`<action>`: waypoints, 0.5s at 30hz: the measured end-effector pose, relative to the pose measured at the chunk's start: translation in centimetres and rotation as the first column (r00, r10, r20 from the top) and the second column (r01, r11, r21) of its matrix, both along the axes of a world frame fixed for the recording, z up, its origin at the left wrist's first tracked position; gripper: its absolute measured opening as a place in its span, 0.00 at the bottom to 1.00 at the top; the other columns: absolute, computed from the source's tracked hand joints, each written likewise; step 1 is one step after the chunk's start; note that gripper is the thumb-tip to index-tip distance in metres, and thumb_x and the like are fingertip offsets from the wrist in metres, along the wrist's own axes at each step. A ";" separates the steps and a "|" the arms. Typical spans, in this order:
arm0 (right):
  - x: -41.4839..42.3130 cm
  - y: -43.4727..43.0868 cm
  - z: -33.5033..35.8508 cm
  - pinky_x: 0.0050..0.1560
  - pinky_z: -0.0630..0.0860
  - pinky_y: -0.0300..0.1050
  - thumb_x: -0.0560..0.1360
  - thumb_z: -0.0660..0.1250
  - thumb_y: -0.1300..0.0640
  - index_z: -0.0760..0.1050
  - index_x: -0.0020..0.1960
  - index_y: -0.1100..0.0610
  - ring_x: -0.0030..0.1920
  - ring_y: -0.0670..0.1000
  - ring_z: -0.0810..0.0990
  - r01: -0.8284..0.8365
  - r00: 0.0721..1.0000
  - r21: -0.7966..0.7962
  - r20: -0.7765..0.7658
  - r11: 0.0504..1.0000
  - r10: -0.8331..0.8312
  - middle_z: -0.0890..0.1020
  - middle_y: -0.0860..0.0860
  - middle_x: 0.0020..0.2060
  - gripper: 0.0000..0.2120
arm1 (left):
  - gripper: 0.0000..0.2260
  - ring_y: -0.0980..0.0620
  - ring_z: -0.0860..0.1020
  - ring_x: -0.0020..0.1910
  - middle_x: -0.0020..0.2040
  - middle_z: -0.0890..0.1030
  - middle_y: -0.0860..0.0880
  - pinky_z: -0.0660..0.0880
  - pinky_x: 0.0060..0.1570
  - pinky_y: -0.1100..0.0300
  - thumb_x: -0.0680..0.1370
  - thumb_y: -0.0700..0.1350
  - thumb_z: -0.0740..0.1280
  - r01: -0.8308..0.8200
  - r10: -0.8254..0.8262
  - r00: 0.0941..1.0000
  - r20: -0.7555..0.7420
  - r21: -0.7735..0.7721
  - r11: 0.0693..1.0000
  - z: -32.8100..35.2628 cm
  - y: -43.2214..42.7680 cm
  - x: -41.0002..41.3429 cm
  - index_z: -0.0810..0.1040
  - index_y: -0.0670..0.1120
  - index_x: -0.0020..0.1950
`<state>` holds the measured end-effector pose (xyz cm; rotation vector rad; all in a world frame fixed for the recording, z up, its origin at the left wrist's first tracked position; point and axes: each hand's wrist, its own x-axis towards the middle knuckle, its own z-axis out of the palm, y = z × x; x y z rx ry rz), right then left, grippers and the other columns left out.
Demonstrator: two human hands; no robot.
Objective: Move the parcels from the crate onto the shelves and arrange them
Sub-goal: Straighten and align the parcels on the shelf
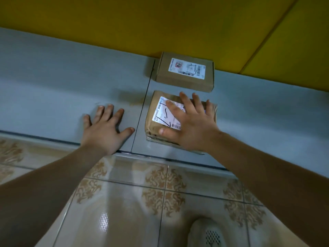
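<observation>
Two brown cardboard parcels lie on a grey shelf (71,90). The far parcel (185,72) has a white label and sits against the yellow back wall. The near parcel (160,114), wrapped in tape with a white label marked in black pen, lies close to the shelf's front edge. My right hand (190,122) rests flat on top of the near parcel, fingers spread, thumb on its front part. My left hand (105,129) lies flat on the bare shelf to the parcel's left, fingers apart, holding nothing. The crate is not in view.
A dark seam (142,111) runs front to back across the shelf between my hands. A yellow wall (160,24) backs the shelf. Patterned beige floor tiles (142,202) lie below, with a white shoe (206,234) at the bottom.
</observation>
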<state>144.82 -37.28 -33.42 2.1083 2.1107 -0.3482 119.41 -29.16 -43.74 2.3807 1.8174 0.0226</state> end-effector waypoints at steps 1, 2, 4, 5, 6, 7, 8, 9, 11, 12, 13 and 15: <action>-0.1 -0.2 -0.2 0.72 0.30 0.66 0.59 0.35 0.18 0.38 0.77 0.37 0.77 0.58 0.34 -0.013 1.000 0.007 0.001 1.000 0.013 0.38 0.48 0.79 0.50 | 0.38 0.51 0.46 0.78 0.79 0.50 0.53 0.46 0.71 0.39 0.70 0.76 0.42 0.007 -0.007 1.000 -0.002 0.008 1.000 -0.1 0.1 0.0 0.53 0.60 0.77; -0.3 -0.3 -0.4 0.72 0.30 0.66 0.60 0.36 0.18 0.37 0.77 0.37 0.77 0.58 0.33 -0.039 0.999 0.015 0.009 0.999 0.039 0.38 0.48 0.79 0.50 | 0.37 0.50 0.47 0.77 0.79 0.51 0.53 0.47 0.71 0.38 0.71 0.76 0.42 0.016 -0.016 1.000 -0.004 0.017 1.000 -0.1 0.1 -0.1 0.54 0.60 0.76; -0.6 -0.6 -0.7 0.72 0.30 0.65 0.60 0.37 0.18 0.38 0.77 0.37 0.77 0.57 0.34 -0.067 0.998 0.024 0.018 0.997 0.066 0.38 0.47 0.79 0.50 | 0.36 0.49 0.49 0.77 0.78 0.53 0.52 0.49 0.70 0.37 0.71 0.75 0.43 0.032 -0.032 0.999 -0.006 0.033 0.999 -0.2 0.2 -0.1 0.55 0.59 0.75; -0.7 -0.6 -0.8 0.72 0.30 0.65 0.60 0.36 0.17 0.38 0.77 0.37 0.78 0.56 0.34 -0.059 0.998 0.026 0.013 0.998 0.059 0.38 0.47 0.79 0.50 | 0.36 0.49 0.49 0.77 0.78 0.54 0.52 0.49 0.70 0.37 0.71 0.75 0.44 0.032 -0.032 0.999 -0.005 0.035 0.999 -0.2 0.2 -0.1 0.56 0.59 0.75; -0.8 -0.5 -0.8 0.72 0.31 0.65 0.59 0.36 0.17 0.38 0.77 0.37 0.78 0.56 0.34 -0.045 0.999 0.026 0.005 0.999 0.045 0.38 0.47 0.79 0.50 | 0.36 0.49 0.49 0.77 0.78 0.54 0.52 0.49 0.70 0.37 0.71 0.75 0.44 0.029 -0.029 1.000 0.000 0.033 0.999 -0.2 0.2 -0.1 0.55 0.59 0.75; -0.8 -0.4 -0.9 0.72 0.31 0.65 0.59 0.36 0.17 0.37 0.77 0.36 0.77 0.56 0.33 -0.034 0.999 0.027 0.002 0.999 0.034 0.38 0.46 0.79 0.50 | 0.36 0.50 0.48 0.77 0.78 0.53 0.52 0.48 0.70 0.37 0.71 0.75 0.44 0.023 -0.023 1.000 0.007 0.031 0.999 -0.3 0.2 -0.1 0.55 0.60 0.75; -0.8 -0.3 -0.9 0.72 0.31 0.66 0.59 0.36 0.17 0.37 0.77 0.36 0.77 0.56 0.33 -0.029 1.000 0.028 0.006 0.999 0.029 0.38 0.46 0.79 0.50 | 0.36 0.50 0.48 0.77 0.79 0.53 0.52 0.47 0.71 0.38 0.71 0.75 0.44 0.017 -0.017 1.000 0.013 0.031 0.999 -0.3 0.2 -0.1 0.55 0.60 0.75; -0.8 -0.2 -0.9 0.72 0.31 0.66 0.60 0.35 0.18 0.37 0.77 0.37 0.77 0.56 0.32 -0.028 1.000 0.030 0.012 0.999 0.027 0.37 0.46 0.79 0.49 | 0.37 0.50 0.47 0.78 0.79 0.53 0.52 0.47 0.71 0.38 0.71 0.76 0.44 0.014 -0.015 1.000 0.016 0.033 0.999 -0.4 0.2 -0.1 0.55 0.60 0.75; -0.7 -0.2 -0.9 0.73 0.31 0.66 0.60 0.35 0.18 0.37 0.77 0.37 0.77 0.56 0.33 -0.027 1.000 0.039 0.013 0.999 0.027 0.38 0.47 0.79 0.49 | 0.37 0.50 0.47 0.78 0.79 0.53 0.52 0.47 0.71 0.38 0.71 0.76 0.43 0.020 -0.020 1.000 0.013 0.039 0.999 -0.3 0.2 -0.1 0.55 0.60 0.75; -0.6 0.0 -1.0 0.73 0.31 0.65 0.60 0.36 0.18 0.38 0.78 0.37 0.78 0.56 0.33 -0.027 1.000 0.044 0.007 0.999 0.026 0.38 0.47 0.79 0.49 | 0.37 0.50 0.48 0.78 0.79 0.53 0.52 0.47 0.71 0.38 0.71 0.76 0.43 0.023 -0.023 1.000 0.010 0.042 0.999 -0.3 0.3 -0.1 0.55 0.60 0.75; -0.5 0.1 -1.0 0.73 0.31 0.65 0.60 0.36 0.18 0.39 0.78 0.37 0.78 0.56 0.34 -0.022 1.000 0.049 -0.004 0.999 0.022 0.39 0.47 0.79 0.49 | 0.37 0.50 0.48 0.77 0.79 0.53 0.52 0.47 0.71 0.37 0.71 0.76 0.43 0.025 -0.025 1.000 0.008 0.044 0.999 -0.3 0.3 -0.1 0.55 0.60 0.75; -0.3 0.4 -1.1 0.73 0.31 0.64 0.61 0.38 0.18 0.41 0.78 0.36 0.78 0.55 0.35 -0.004 1.000 0.069 -0.027 0.998 0.006 0.40 0.47 0.80 0.49 | 0.37 0.50 0.48 0.77 0.79 0.53 0.52 0.48 0.71 0.37 0.70 0.76 0.43 0.028 -0.029 1.000 0.008 0.045 0.999 -0.4 0.4 -0.2 0.55 0.60 0.75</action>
